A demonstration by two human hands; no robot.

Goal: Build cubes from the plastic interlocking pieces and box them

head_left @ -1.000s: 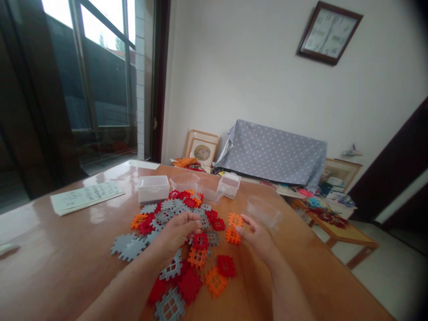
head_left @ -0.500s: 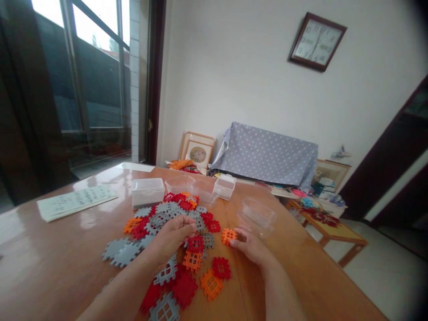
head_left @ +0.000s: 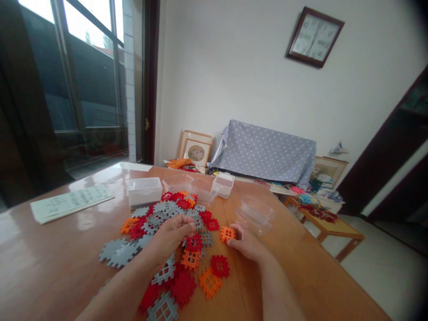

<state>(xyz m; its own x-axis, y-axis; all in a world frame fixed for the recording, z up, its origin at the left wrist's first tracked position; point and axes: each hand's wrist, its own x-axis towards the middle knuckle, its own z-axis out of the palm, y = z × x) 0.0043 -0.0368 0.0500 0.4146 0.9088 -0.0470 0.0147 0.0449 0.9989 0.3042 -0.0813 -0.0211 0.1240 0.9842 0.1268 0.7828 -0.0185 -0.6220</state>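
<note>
In the head view my right hand (head_left: 249, 243) has its thumb and fingers closed round the edge of an orange notched building tile (head_left: 227, 234). My left hand (head_left: 175, 232) hovers over the heap of tiles with thumb and curled fingers pinched together; anything between them is hidden. Beneath it lie overlapping grey tiles (head_left: 163, 213). A red window-pattern tile (head_left: 194, 242) and an orange one (head_left: 191, 259) sit just below its fingertips. Nearer to me are a loose red tile (head_left: 220, 265), a larger orange tile (head_left: 210, 282) and a solid red tile (head_left: 183, 287).
Behind the heap stand a lidded clear box (head_left: 145, 191) and a smaller clear box (head_left: 223, 185). A clear plastic tray (head_left: 256, 213) lies beyond my right hand. Pale green paper with writing (head_left: 72, 203) rests at the left. The table's right edge slants past a low wooden stool (head_left: 327, 227).
The whole view has shifted slightly to the left. Both hands keep nearly the same pose, and the orange tile stays in my right hand, seeming slightly turned.
</note>
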